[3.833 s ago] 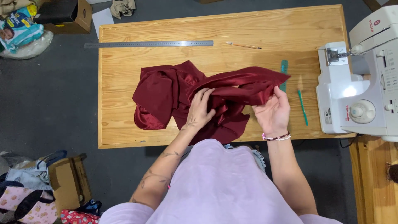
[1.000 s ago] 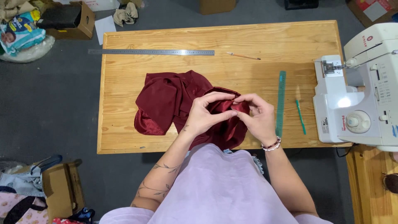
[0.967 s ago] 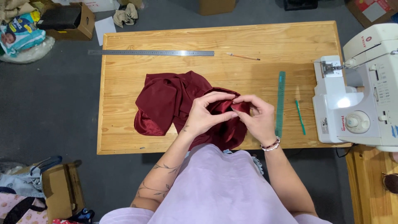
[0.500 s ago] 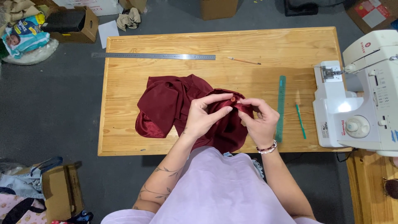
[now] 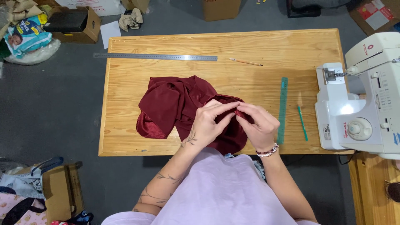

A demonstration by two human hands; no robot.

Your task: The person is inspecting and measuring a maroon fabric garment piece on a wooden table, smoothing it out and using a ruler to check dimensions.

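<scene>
A: Item one, dark red fabric (image 5: pixel 177 104): bunched at the middle of the wooden desk (image 5: pixel 125 83), near edge. Since a few seconds ago it has been gathered from a wide spread into a tighter heap.

B: Hands?

A: Left hand (image 5: pixel 210 123) and right hand (image 5: pixel 258 125), both pinching one fold of the fabric, fingertips nearly touching. Earlier they lay flat and apart on the cloth.

B: Surroundings?

A: Green ruler (image 5: pixel 283 109) just right of the right hand; green pen (image 5: pixel 302 123) beside it; white sewing machine (image 5: pixel 366 96) at the desk's right end. Steel ruler (image 5: pixel 155 57) and pencil (image 5: pixel 246 62) along the far edge, unchanged.
</scene>
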